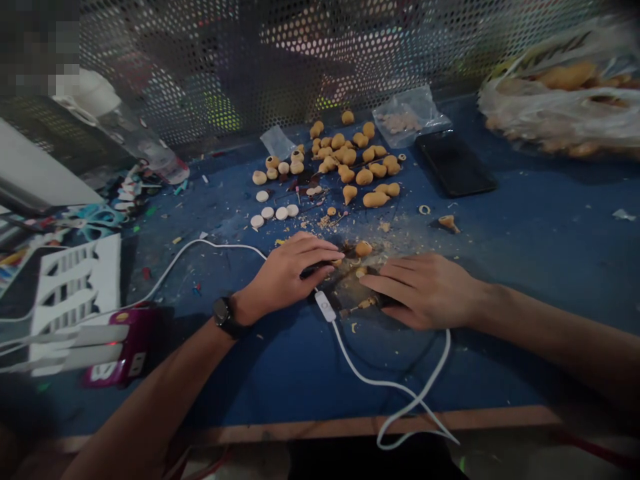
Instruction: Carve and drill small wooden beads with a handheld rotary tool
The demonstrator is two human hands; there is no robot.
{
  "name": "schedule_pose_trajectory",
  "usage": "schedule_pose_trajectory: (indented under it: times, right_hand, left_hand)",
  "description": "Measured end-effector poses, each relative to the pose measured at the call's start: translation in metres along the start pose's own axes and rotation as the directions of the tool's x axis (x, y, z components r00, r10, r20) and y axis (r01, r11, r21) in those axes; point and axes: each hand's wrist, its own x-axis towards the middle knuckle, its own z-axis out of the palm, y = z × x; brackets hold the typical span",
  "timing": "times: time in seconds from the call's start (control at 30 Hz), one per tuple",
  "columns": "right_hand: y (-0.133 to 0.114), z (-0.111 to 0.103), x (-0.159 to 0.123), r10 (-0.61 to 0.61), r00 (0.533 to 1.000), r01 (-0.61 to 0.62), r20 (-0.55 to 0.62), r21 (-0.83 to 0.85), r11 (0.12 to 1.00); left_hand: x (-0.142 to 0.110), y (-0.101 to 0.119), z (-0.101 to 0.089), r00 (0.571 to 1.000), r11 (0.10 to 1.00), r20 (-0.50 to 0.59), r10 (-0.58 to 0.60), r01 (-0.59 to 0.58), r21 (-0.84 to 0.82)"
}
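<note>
Blue workbench (520, 267) against perforated metal screen (320, 60)

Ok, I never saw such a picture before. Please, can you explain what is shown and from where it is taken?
This picture comes from a camera worn on a person's head, looking down at their own two bare hands. There is no robot. The right hand rests on a small rotary tool with a brass tip. The left hand curls over something dark; I cannot tell what. A white cable with a small switch runs between them. On the blue worktable lie gourd-shaped tan pieces, round pale discs, shavings and a black phone.
</note>
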Motion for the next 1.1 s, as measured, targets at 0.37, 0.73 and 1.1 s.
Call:
schedule_pose_trajectory:
  times: [0.37,0.73,1.1]
  right_hand:
    - [0.005,-0.001,-0.002,0.235,0.969,-0.230,0.077,-0.068,0.971]
    - [0.010,-0.008,-0.003,0.241,0.964,-0.234,0.114,-0.073,0.970]
    - [0.011,-0.008,-0.003,0.224,0.966,-0.217,0.128,-0.071,0.974]
  left_hand:
    - [0.001,0.000,-0.004,0.982,0.984,-0.074,-0.175,0.172,-0.047]
    - [0.000,0.000,-0.005,0.969,0.975,-0.111,-0.220,0.216,-0.052]
    - [-0.001,-0.001,-0.005,0.969,0.976,-0.121,-0.215,0.210,-0.053]
